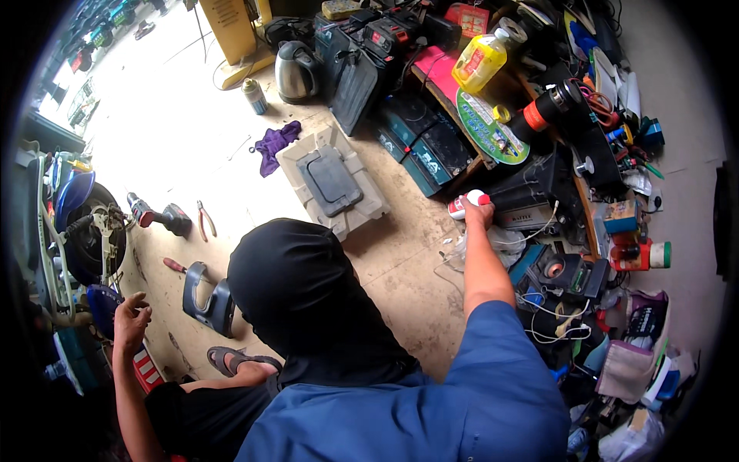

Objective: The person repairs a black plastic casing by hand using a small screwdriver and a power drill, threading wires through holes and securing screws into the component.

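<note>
The person's right hand (478, 216) reaches out on a straight arm, its fingers closed round a small white-and-red bottle (459, 206), smooth and rounded, which is held above the floor (412, 300) just beside a bulky black case (531, 185). Crinkled clear plastic (505, 239) lies near that wrist. The left hand (132, 320) hangs well apart on the other side, its grip loose and fairly wide with the fingers half bent, near the wheel (96, 242) and tubular metal frame (52, 258) of a vehicle. On the pale, scuffed floor in front of the black fabric hood (296, 285), I see a stepped, beige-grey piece of moulded plastic (371, 205) with a dark round-cornered panel (331, 182) on it. A rumpled purple cloth (275, 146) sits at its corner, and a rounded, shiny metal kettle (295, 75) stands farther back beside a slim spray can (254, 98). Closer to the left arm are a chunky drill (160, 216), slender pliers (202, 214) and a curved, glossy dark plastic part (221, 312). A see-through jug of yellow liquid (477, 65) rests on the cluttered bench.
</note>
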Motion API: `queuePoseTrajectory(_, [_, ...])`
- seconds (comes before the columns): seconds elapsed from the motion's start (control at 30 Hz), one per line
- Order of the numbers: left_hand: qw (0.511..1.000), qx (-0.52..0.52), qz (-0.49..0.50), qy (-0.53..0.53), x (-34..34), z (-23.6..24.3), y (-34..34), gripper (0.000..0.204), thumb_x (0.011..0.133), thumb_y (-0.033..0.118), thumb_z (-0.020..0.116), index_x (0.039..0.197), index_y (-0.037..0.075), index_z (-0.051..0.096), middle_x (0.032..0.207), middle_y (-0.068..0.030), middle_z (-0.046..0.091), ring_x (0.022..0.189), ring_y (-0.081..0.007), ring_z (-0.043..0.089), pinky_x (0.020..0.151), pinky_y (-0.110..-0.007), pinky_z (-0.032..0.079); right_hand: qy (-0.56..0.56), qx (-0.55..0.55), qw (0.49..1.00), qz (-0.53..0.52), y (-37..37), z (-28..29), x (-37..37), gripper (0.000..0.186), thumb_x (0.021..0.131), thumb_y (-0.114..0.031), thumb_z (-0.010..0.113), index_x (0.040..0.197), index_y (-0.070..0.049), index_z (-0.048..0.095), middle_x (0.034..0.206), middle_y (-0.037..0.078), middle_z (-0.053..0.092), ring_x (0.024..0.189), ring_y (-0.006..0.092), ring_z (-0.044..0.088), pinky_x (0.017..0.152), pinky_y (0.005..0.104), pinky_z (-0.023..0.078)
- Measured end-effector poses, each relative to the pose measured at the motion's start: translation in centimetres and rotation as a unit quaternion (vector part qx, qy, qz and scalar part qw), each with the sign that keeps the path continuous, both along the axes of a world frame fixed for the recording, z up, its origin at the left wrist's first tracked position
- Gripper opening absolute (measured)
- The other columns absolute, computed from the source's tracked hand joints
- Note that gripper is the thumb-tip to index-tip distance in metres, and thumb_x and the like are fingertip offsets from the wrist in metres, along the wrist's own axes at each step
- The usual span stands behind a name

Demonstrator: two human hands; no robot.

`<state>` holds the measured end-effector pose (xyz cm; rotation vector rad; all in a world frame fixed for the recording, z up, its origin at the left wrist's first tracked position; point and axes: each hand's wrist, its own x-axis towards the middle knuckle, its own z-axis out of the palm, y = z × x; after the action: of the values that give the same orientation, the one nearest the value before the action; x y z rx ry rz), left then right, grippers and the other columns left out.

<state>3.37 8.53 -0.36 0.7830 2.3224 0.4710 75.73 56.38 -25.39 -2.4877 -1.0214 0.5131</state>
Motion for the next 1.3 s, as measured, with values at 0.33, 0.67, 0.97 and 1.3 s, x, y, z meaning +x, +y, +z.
queuePoseTrajectory(0.33, [1.000,-0.020,-0.014,0.002,1.1,0.1,0.5,0.047,0.091,0.000,0.067,0.137,-0.007,0.061,0.105,-0.0144,0.072,0.082,-0.0152,0.066,0.073,-0.030,0.056,-0.085,0.027,0.987,0.136,-10.0,-0.3,1.5,0.087,0.064,-0.046,0.093,0.131,-0.002,0.060,0.120,0.021,0.072,0.113,0.0380,0.069,0.099,0.0449,0.054])
queuePoseTrajectory(0.67, [0.998,-0.028,-0.060,-0.013,1.5,-0.1,3.3,0.046,0.091,0.001,0.069,0.136,-0.007,0.061,0.110,-0.0157,0.072,0.082,-0.0155,0.066,0.074,-0.030,0.056,-0.019,0.007,0.965,0.262,-16.1,0.8,0.5,0.094,0.063,-0.045,0.096,0.135,-0.002,0.054,0.127,0.022,0.068,0.118,0.0377,0.066,0.100,0.0455,0.053])
queuePoseTrajectory(0.97, [0.993,-0.064,-0.094,0.028,1.6,0.3,2.8,0.047,0.089,0.002,0.072,0.134,-0.006,0.063,0.109,-0.0172,0.075,0.083,-0.0181,0.069,0.077,-0.034,0.057,0.155,0.115,0.944,0.267,-9.5,4.1,3.2,0.069,0.096,-0.038,0.073,0.146,0.004,0.049,0.144,0.026,0.059,0.124,0.0339,0.064,0.101,0.0413,0.053])
queuePoseTrajectory(1.3, [0.988,-0.093,-0.122,0.038,-0.1,-0.9,0.1,0.047,0.088,-0.002,0.068,0.135,-0.009,0.062,0.095,-0.0127,0.073,0.075,-0.0149,0.067,0.069,-0.030,0.056,0.494,0.019,0.862,-0.114,5.6,-9.7,1.0,0.047,0.102,-0.018,0.053,0.147,-0.005,0.050,0.144,0.018,0.054,0.129,0.0386,0.056,0.108,0.0558,0.050])
